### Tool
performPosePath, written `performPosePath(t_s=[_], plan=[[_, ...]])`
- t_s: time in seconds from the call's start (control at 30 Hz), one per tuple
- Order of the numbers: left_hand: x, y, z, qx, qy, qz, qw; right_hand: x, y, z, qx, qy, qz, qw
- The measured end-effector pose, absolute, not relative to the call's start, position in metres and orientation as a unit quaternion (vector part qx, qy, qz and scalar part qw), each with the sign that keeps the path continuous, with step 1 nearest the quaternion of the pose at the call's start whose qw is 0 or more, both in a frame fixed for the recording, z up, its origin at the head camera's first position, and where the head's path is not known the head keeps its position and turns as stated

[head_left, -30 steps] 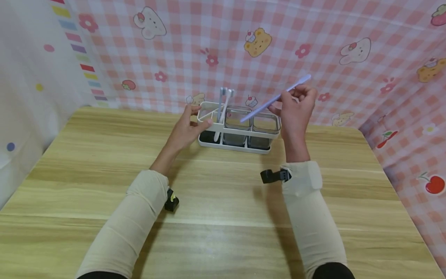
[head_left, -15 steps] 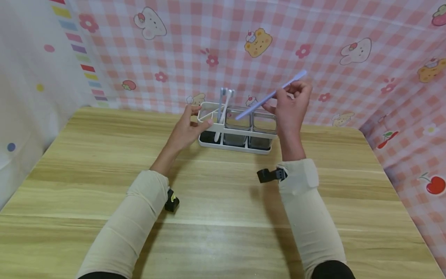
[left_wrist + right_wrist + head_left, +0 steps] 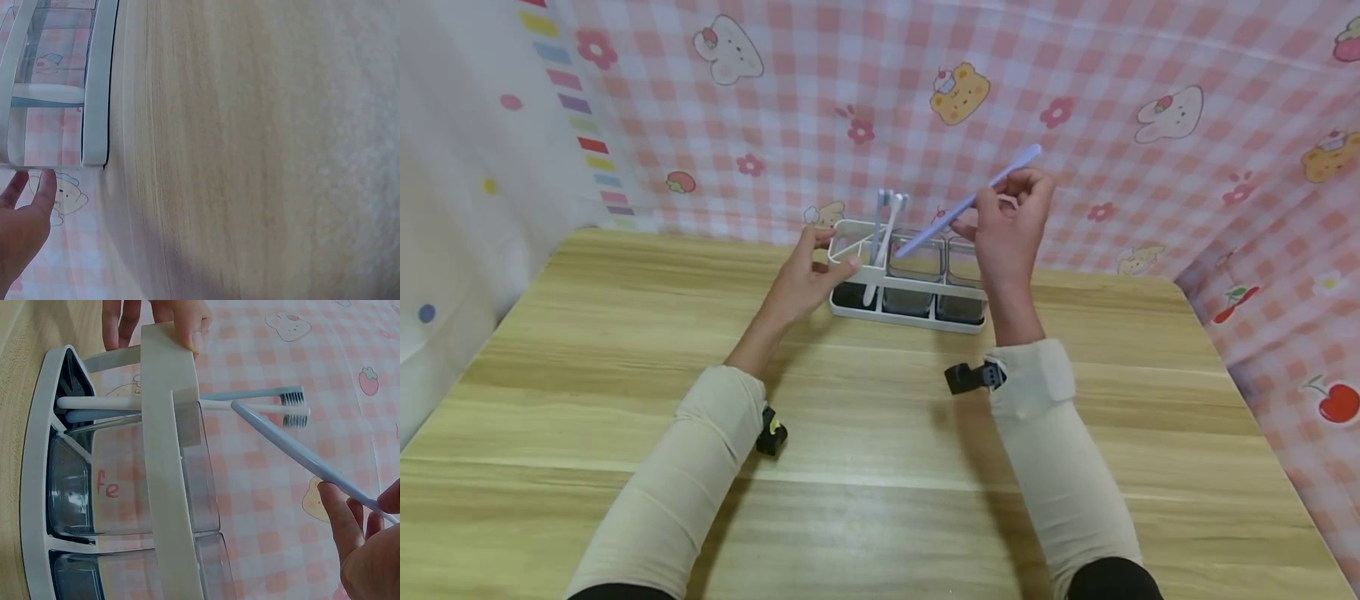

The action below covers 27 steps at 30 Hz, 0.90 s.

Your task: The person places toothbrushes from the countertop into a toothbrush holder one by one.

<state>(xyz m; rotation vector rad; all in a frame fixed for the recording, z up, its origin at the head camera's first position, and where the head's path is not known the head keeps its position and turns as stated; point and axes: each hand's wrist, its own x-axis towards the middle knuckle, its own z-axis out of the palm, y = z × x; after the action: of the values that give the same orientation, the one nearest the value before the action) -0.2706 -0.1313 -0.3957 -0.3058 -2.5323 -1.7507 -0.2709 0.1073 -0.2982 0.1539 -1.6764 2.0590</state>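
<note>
A white toothbrush holder (image 3: 925, 286) with clear cups stands at the back of the table. At its left end my left hand (image 3: 802, 279) grips the upper rim between thumb and fingers. Two toothbrushes, one white (image 3: 100, 404) and one blue-grey (image 3: 250, 394), stand with bristles up in a left compartment. My right hand (image 3: 1013, 229) pinches a lavender toothbrush (image 3: 958, 208) in the air above the cups. It slants, its handle end down and left near the standing toothbrushes. No bristles show on it; in the right wrist view its far end is out of frame.
Two clear square cups sit in the holder, the nearer one being the middle cup (image 3: 119, 481). A pink checked cloth (image 3: 820, 100) hangs close behind it. The wooden table (image 3: 850, 500) extends in front.
My right hand has moved left with the lavender toothbrush, bringing its lower end closer to the standing toothbrushes. My left hand keeps its grip on the holder.
</note>
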Motion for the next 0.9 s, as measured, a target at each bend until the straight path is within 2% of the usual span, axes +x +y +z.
performPosePath(t_s=[0.9], plan=[[-0.270, -0.132, -0.395, -0.105, -0.817, -0.567, 0.022, -0.271, 0.085, -0.308, 0.098, -0.666, 0.702, 0.232]])
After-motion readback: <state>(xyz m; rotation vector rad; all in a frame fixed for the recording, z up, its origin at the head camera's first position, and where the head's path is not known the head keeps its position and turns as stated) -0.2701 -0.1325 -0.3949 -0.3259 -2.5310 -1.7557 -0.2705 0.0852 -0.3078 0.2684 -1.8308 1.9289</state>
